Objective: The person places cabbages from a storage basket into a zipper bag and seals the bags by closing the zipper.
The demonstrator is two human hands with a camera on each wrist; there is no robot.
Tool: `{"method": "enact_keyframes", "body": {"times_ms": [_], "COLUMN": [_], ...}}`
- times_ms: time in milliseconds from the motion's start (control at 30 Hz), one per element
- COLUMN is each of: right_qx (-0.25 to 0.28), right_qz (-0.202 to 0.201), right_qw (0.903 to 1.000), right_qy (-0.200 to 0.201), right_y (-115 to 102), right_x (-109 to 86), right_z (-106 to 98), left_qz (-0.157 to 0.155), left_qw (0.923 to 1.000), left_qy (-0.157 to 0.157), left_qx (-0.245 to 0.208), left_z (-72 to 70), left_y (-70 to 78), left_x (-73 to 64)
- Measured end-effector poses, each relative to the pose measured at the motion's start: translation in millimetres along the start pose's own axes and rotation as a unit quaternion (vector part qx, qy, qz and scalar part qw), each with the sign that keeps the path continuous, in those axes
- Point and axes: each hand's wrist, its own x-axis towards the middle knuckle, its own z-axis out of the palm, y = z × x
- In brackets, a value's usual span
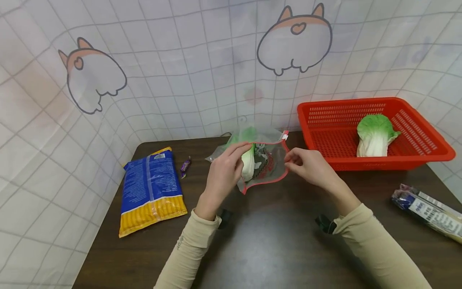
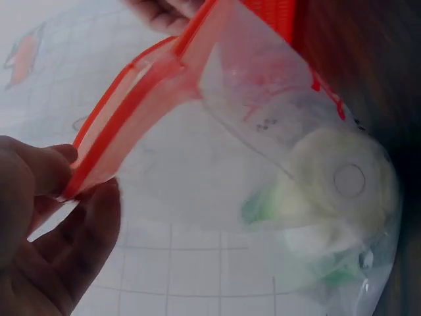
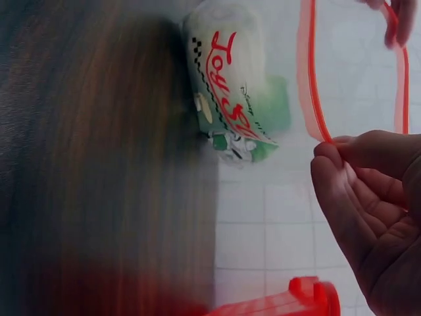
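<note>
A clear zip bag with a red-edged mouth stands on the dark table, its mouth spread wide. Inside it lies a head of Chinese cabbage, white stalk toward the mouth; in the left wrist view the cabbage shows blurred through the plastic. My left hand pinches the left side of the red rim between thumb and fingers. On the opposite side, my right hand pinches the rim too. Red printed lettering marks the bag in the right wrist view.
At the back right a red plastic basket holds another Chinese cabbage. A blue and yellow packet lies on the left, beside a small purple wrapped candy. A long clear-wrapped package rests at the right edge.
</note>
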Motion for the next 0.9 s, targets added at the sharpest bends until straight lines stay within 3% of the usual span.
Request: {"method": "enact_keyframes", "body": {"times_ms": [133,300,400,533,633,900], "right_qx": [-0.002,0.003,0.007,0.006,0.004,0.001], "right_qz": [0.017,0.013,0.011,0.011,0.012,-0.011], "right_qw": [0.9998,0.9994,0.9991,0.9991,0.9991,0.9961], "right_qy": [-0.013,-0.031,-0.040,-0.040,-0.042,-0.088], "right_y": [1,0,0,3,7,13], "right_x": [-3.7,-6.5,-8.2,-11.5,-12.8,-16.3], "right_z": [-4,-9,-10,-13,-14,-29], "left_qz": [-0.012,-0.020,-0.031,-0.057,-0.068,-0.022], "left_qw": [0.9997,0.9996,0.9977,0.9892,0.9855,0.9909], "left_qy": [0.019,-0.010,-0.023,-0.041,-0.054,-0.069], "left_qx": [-0.007,-0.016,-0.056,-0.129,-0.146,-0.114], "left_z": [2.2,5.4,5.8,2.7,0.8,6.1], "left_y": [3.5,4.7,2.8,-1.4,-3.9,-5.3], "left_x": [-0.2,-3.5,-4.3,-4.1,-4.8,-5.6]}}
